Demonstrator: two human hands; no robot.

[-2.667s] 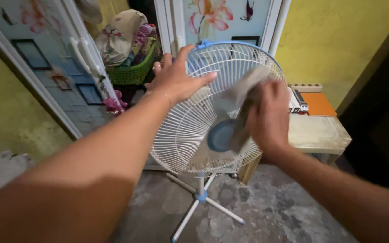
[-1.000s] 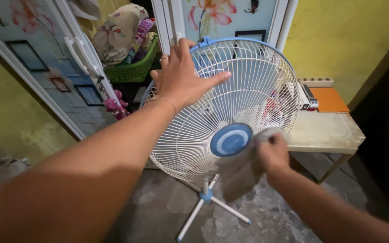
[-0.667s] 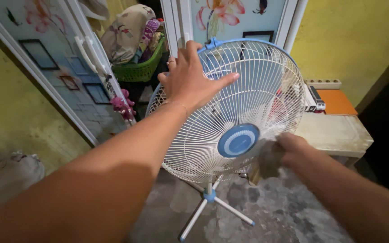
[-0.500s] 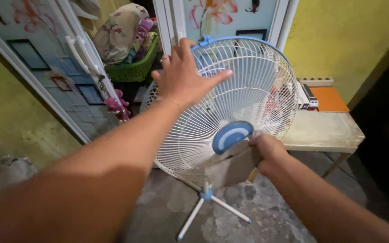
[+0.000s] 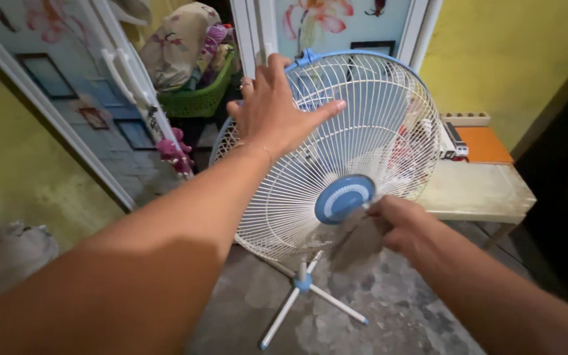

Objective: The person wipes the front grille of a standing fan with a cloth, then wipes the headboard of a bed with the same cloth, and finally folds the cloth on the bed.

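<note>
Head view, downward, close on fan [image 5: 336, 151]

table [image 5: 478, 190] crowds fan [image 5: 363, 131]; floor [image 5: 409, 309] open

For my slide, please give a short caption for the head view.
Left hand steadies a white fan grille while right hand presses a grey cloth below the blue hub.

A big white fan [image 5: 363, 131] with a blue middle stands on the floor. The left hand [image 5: 277, 108] lies flat on top of the fan's wire cage. The right hand [image 5: 399, 220] grips a grey cloth [image 5: 356, 240], pressed low on the fan, just beside the blue middle. A small table [image 5: 478, 190] sits behind the fan.
</note>
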